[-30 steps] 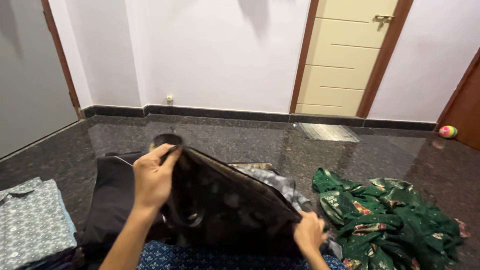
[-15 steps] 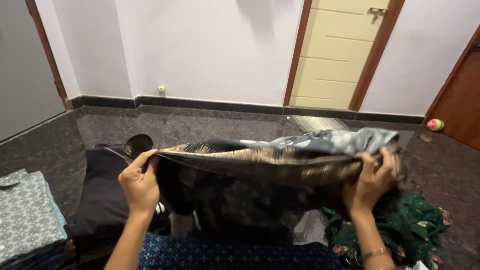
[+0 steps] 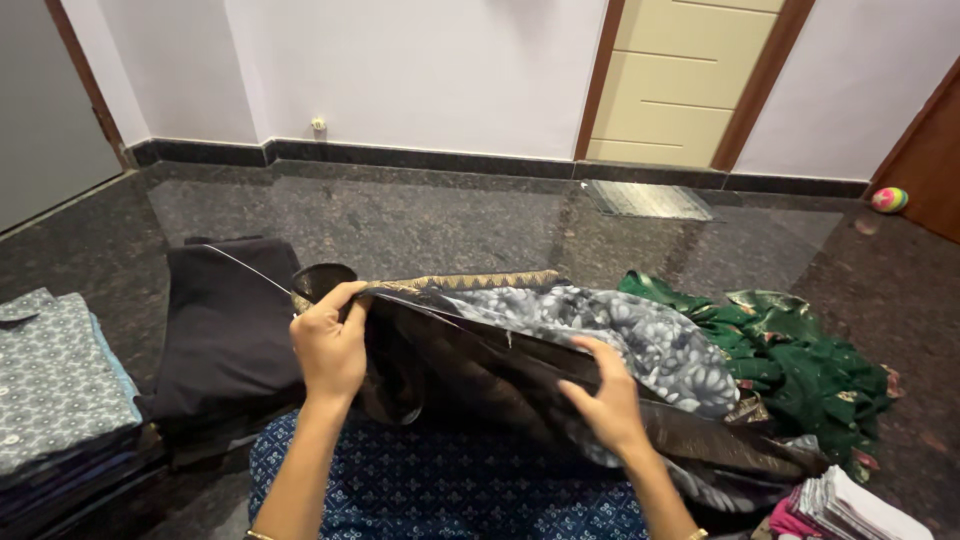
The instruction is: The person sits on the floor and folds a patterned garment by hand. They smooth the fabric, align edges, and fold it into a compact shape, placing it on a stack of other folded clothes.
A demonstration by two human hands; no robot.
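Note:
A dark, shiny garment (image 3: 470,370) with a grey flowered lining and a gold border lies draped low over my lap. My left hand (image 3: 328,345) grips its upper left edge, fingers curled over the fabric. My right hand (image 3: 605,400) rests on the garment's middle fold, fingers pressed down and pinching the cloth. Under both hands spreads a blue patterned cloth (image 3: 450,490).
A folded black garment (image 3: 225,320) lies to the left, beside a stack of folded patterned shirts (image 3: 55,385). A crumpled green cloth (image 3: 810,360) sits at the right, with folded white and pink pieces (image 3: 850,510) near the corner. A door, a mat (image 3: 650,200) and a small ball (image 3: 888,199) lie beyond on the polished floor.
The garment, held stretched up between both hands, has come down onto my lap. My right hand moved inward from the right edge to the middle.

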